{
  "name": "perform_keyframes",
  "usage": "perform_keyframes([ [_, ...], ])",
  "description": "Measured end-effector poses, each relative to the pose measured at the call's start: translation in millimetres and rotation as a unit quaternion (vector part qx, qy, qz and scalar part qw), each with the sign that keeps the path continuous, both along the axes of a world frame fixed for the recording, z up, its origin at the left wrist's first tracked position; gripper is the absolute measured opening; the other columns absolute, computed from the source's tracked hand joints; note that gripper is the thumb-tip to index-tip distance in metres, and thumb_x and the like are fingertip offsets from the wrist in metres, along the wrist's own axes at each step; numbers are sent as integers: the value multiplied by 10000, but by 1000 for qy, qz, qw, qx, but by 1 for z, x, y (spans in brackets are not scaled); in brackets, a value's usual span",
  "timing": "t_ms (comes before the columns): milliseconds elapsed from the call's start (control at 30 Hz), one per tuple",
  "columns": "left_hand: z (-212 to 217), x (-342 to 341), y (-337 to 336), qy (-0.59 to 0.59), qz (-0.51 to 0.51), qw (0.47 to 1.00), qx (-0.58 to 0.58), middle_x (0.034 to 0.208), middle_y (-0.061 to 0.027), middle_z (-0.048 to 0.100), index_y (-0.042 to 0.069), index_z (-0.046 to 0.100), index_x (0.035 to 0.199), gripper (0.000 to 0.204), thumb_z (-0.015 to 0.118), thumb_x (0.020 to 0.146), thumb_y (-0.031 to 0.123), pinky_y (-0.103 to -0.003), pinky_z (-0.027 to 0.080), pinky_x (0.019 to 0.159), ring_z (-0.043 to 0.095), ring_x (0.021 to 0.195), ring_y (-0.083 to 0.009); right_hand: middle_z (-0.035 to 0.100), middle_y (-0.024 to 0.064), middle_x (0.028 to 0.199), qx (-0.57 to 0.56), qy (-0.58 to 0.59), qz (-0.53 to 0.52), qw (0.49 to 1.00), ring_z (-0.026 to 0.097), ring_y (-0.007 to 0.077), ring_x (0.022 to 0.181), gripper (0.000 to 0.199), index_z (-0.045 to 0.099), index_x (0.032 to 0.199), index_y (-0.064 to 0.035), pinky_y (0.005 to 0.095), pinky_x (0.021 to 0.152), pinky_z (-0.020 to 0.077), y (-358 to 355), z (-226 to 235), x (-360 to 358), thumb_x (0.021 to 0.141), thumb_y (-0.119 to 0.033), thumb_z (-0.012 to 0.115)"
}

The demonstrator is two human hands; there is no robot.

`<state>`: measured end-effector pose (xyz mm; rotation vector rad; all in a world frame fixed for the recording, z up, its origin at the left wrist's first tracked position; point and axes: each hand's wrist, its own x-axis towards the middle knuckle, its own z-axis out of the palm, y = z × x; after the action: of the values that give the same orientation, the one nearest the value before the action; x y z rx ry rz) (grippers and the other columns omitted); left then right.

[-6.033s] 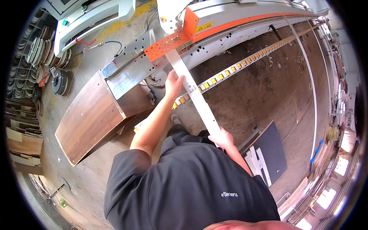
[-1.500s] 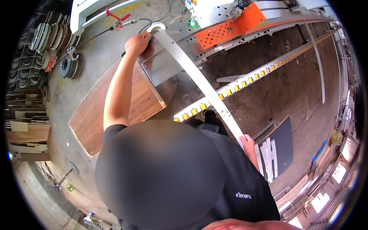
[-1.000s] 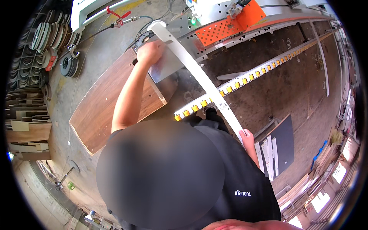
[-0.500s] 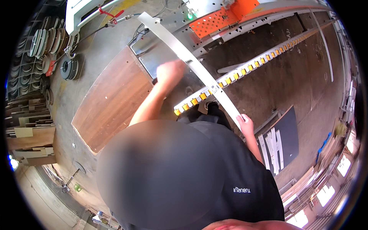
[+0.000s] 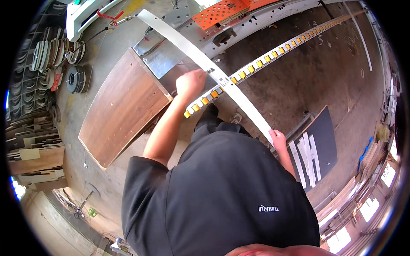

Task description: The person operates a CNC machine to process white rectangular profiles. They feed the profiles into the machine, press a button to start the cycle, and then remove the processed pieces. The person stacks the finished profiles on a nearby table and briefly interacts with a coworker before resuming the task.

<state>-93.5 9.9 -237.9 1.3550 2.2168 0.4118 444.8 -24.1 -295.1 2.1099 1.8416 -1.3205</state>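
Note:
A long white strip [image 5: 188,49] lies slantwise across a conveyor rail [image 5: 242,75] lined with yellow rollers. My right hand [image 5: 278,138] is closed round the strip's near end, thumb on its upper face. Beside the strip's left edge, my left hand [image 5: 191,85] makes a fist, just beyond the rail's near end. Whatever it may hold is hidden by the fingers. A few dark marks show on the strip close to this fist.
A brown wood-grain panel [image 5: 124,111] stands at my left, beside a shiny metal plate [image 5: 164,57]. An orange perforated guard [image 5: 220,13] is on the machine ahead. Several white strips [image 5: 308,158] rest on a dark board [image 5: 326,145] at right. Edging coils [image 5: 76,80] stand far left.
My left hand, blurred by motion before, is now sharper and closer to the strip's edge. The strip's far end appears further left in view; my right hand keeps its hold.

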Motion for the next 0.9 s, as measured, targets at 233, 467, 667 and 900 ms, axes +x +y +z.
perform_keyframes([
  [233,-4,30,-13,-16,55,998,-15,1043,-172,766,121,736,1070,400,509,1051,449,-516,552,887,716,1010,-425,735,189,879,-9,-8,25,1000,722,277,846,586,774,1010,-13,407,783,538,7,15,-19,991,-593,689],
  [467,-7,66,-36,-22,15,1000,-8,1004,-173,781,121,779,1129,383,579,1040,434,-474,569,877,739,989,-403,685,178,815,-1,-33,51,998,683,315,807,661,733,929,-38,433,751,516,8,18,-18,995,-685,616],
  [667,-14,77,-46,-18,-10,1000,24,1081,-171,780,137,778,1172,414,548,1050,459,-470,557,937,731,1064,-396,715,176,869,-12,-26,69,997,700,330,856,632,736,956,-47,433,788,523,11,26,-21,1008,-665,611],
  [900,12,83,-39,74,-90,993,-15,1184,-101,729,119,715,1086,226,537,1013,236,-483,592,890,716,1086,-342,754,75,1014,-70,151,39,985,659,149,947,500,734,1138,18,346,869,511,1,-8,57,1061,-471,660],
])
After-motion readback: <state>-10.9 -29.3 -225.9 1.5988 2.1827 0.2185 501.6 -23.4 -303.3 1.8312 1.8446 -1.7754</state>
